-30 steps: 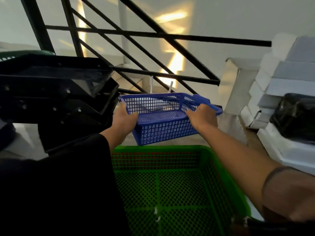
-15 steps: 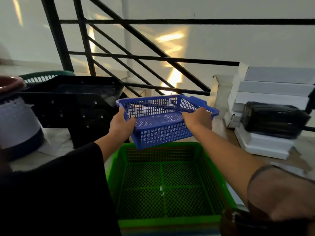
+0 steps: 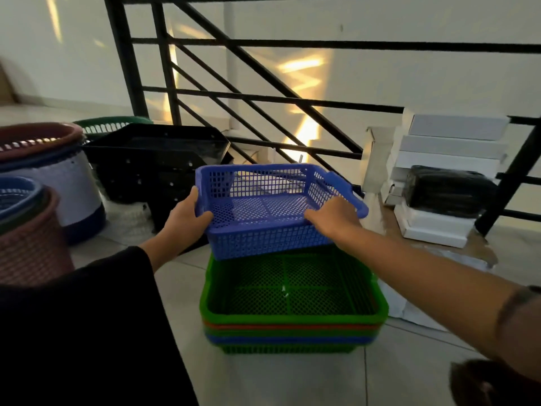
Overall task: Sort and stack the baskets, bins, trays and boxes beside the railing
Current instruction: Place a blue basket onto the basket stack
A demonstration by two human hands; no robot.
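- Left hand (image 3: 187, 218) grips the blue mesh basket (image 3: 272, 209) at its left end, thumb over the rim.
- Right hand (image 3: 333, 219) clasps its right rim, fingers curled.
- The basket is held above the far edge of the green mesh tray (image 3: 292, 315), which tops a stack of coloured trays on the floor.
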